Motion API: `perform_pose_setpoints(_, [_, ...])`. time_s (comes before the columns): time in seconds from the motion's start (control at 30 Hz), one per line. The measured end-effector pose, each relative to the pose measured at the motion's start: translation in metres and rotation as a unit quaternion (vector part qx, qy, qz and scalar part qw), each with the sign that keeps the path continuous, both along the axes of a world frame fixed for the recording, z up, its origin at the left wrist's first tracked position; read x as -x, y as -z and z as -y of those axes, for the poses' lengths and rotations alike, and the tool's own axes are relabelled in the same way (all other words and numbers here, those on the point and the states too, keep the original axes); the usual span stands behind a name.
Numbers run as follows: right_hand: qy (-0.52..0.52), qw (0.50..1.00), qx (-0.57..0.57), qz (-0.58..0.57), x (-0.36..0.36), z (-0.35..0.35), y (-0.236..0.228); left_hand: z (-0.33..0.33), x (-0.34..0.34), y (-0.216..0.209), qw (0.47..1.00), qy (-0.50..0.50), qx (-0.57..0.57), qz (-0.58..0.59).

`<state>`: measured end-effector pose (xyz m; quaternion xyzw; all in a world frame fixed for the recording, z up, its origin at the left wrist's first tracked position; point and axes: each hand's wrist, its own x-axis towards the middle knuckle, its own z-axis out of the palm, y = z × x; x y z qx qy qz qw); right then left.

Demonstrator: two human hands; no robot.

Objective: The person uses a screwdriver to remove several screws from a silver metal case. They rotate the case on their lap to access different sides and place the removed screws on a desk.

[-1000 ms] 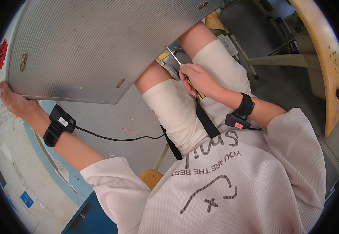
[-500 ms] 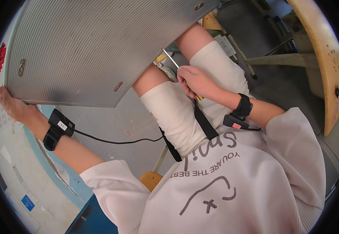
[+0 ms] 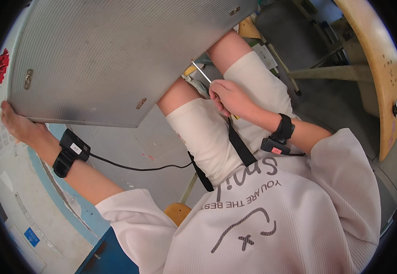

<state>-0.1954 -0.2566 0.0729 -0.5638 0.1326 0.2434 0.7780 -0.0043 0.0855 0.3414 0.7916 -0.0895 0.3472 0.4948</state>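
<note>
A large ribbed silver-grey panel rests slanted over my thighs, with small oval metal fittings near its edges. My left hand is closed on its lower left corner, the fingers partly behind it. In my right hand is a screwdriver, its thin metal shaft pointing up and left. The tip meets the panel's near edge, between two of the fittings. Most of the screwdriver's handle is covered by my fingers; a bit of yellow shows below them.
A wooden tabletop curves along the right side. At left is a worn wall with a red paper decoration. Below it stands a blue cabinet. A black cable runs from my left wrist's device toward my lap.
The panel has shifted very slightly to the right and down, along with my left hand. The screwdriver tip stays at the panel's edge, and my right hand has moved slightly.
</note>
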Motion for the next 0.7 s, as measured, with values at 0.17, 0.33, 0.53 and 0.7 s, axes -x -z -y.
perform_pose_setpoints(0.17, [0.051, 0.998, 0.008, 0.024, 0.006, -0.013, 0.032, 0.001, -0.005, 0.023, 0.998, 0.026, 0.032, 0.039])
perform_pose_setpoints(0.33, [0.195, 0.979, -0.05, 0.014, -0.014, 0.015, 0.004, 0.022, 0.009, 0.018, 0.995, 0.063, 0.064, 0.033])
perform_pose_setpoints(0.53, [0.164, 0.974, 0.048, 0.149, -0.051, 0.04, -0.045, 0.018, 0.017, 0.019, 0.996, 0.053, 0.026, 0.061])
perform_pose_setpoints(0.7, [0.088, 0.941, 0.134, 0.298, -0.078, 0.041, -0.113, 0.028, 0.03, 0.019, 0.994, 0.058, 0.008, 0.088])
